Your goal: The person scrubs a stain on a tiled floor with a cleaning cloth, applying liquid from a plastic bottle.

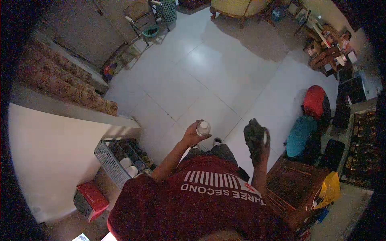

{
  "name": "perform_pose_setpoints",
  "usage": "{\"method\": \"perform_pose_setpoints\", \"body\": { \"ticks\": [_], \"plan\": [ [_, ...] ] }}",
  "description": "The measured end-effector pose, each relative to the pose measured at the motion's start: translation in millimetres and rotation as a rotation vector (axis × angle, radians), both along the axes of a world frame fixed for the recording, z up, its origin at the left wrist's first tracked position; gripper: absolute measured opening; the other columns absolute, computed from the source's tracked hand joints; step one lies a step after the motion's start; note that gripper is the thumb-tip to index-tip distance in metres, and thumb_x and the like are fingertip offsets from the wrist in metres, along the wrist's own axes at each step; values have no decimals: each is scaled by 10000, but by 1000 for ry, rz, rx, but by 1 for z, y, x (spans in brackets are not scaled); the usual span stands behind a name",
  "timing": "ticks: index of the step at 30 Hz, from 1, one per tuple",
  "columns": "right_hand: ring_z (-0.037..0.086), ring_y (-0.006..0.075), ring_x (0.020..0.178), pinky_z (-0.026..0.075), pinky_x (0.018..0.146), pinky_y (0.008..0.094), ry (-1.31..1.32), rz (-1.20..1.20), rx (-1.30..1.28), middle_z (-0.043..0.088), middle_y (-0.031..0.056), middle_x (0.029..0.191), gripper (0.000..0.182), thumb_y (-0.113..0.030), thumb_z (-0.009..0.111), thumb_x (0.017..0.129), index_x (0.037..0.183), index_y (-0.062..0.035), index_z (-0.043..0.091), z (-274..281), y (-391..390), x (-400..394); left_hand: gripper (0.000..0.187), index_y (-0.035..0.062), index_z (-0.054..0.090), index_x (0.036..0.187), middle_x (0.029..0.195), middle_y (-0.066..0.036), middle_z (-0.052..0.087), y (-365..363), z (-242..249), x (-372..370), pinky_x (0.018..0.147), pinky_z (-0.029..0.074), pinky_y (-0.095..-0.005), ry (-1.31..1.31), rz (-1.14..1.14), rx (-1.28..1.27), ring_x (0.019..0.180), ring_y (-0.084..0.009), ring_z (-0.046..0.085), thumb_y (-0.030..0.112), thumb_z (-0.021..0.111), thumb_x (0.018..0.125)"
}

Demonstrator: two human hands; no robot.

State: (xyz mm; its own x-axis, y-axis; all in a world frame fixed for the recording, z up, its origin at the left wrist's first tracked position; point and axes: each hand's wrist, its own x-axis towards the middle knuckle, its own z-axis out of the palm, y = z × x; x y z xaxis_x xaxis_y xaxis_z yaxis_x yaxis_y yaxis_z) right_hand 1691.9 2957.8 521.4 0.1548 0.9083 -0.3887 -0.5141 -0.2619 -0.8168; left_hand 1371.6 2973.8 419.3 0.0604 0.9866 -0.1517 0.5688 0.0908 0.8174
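My left hand (192, 135) is wrapped around a small clear bottle with a white cap (204, 127), seen from above in front of my body. To the right, my right hand (264, 149) grips a crumpled dark cloth (253, 136) that hangs past the fingers. A small pale spot shows beside that hand; I cannot make out what it is. Both hands are raised above the tiled floor, apart from each other. One shoe (217, 140) shows below, between them.
Left of me stands a grey plastic basket (107, 158) with several items, near a red box (93, 197). On the right are a teal round seat (301, 136), a red one (315, 102) and a wooden surface (291, 180) with a yellow bag (329, 189). A yellow sofa (239, 7) stands ahead.
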Motion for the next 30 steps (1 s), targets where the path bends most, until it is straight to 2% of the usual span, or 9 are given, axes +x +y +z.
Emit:
{"method": "perform_pose_setpoints", "body": {
  "ticks": [5, 8, 11, 13, 15, 18, 20, 22, 30],
  "plan": [
    [460, 361, 1296, 368, 1096, 445, 664, 25, 300, 430, 184, 1477, 582, -396, 393, 1011, 1488, -64, 360, 74, -1, -5, 832, 53, 503, 1322, 1256, -186, 609, 11, 7, -4, 1008, 473, -451, -92, -107, 67, 1183, -367, 582, 454, 871, 693],
    [361, 380, 1395, 274, 1185, 483, 831, 413, 648, 349, 192, 1543, 641, -497, 302, 1031, 1518, -80, 315, 22, -4, 4, 826, 52, 502, 1319, 1249, -186, 612, 14, 22, -18, 999, 478, -456, -41, -141, 32, 1177, -364, 586, 455, 867, 698],
    [475, 339, 1258, 341, 1105, 548, -507, 184, 429, 484, 168, 1417, 617, -514, 376, 1009, 1459, -93, 394, 19, 1, -6, 827, 54, 491, 1325, 1238, -183, 618, 35, 17, -10, 978, 491, -456, 0, -139, 19, 1158, -357, 600, 446, 866, 701],
    [485, 345, 1243, 335, 1105, 560, 711, -215, 318, 524, 137, 1389, 539, -464, 416, 1011, 1416, -112, 462, 63, 6, -12, 831, 57, 482, 1330, 1231, -182, 622, 45, 25, -2, 967, 498, -452, 17, -101, -33, 1143, -354, 610, 439, 866, 700],
    [480, 336, 1262, 350, 1102, 547, 697, -218, 296, 517, 138, 1402, 572, -481, 466, 980, 1415, -110, 467, 70, 26, 7, 825, 60, 483, 1326, 1220, -186, 627, 63, -2, 3, 960, 501, -454, -68, -117, 78, 1135, -358, 615, 433, 869, 699],
    [471, 322, 1291, 373, 1097, 528, -156, -21, 250, 506, 138, 1421, 629, -505, 541, 933, 1414, -106, 474, 46, 74, 46, 816, 62, 493, 1315, 1200, -187, 635, 101, -5, 22, 947, 507, -453, -83, -136, 41, 1122, -359, 621, 425, 876, 692],
    [465, 313, 1310, 388, 1094, 515, -1465, 246, 358, 499, 139, 1434, 670, -522, 591, 902, 1414, -104, 478, 25, 117, 51, 810, 61, 501, 1308, 1188, -188, 640, 130, 7, 32, 942, 510, -451, -60, -148, -4, 1118, -360, 623, 419, 881, 688],
    [459, 303, 1329, 403, 1091, 502, -2029, 231, 487, 492, 139, 1447, 714, -538, 641, 871, 1413, -102, 483, 1, 163, 55, 804, 59, 505, 1303, 1176, -190, 644, 162, 23, 53, 940, 512, -447, -50, -160, -4, 1119, -360, 622, 412, 883, 686],
    [480, 295, 1283, 418, 1062, 485, -232, 112, 104, 512, 134, 1403, 652, -500, 626, 887, 1382, -96, 498, -9, 260, 115, 763, 39, 515, 1286, 1176, -176, 659, 272, 36, 114, 938, 515, -410, -36, 1, 19, 1109, -308, 641, 360, 886, 702]
  ]
}}
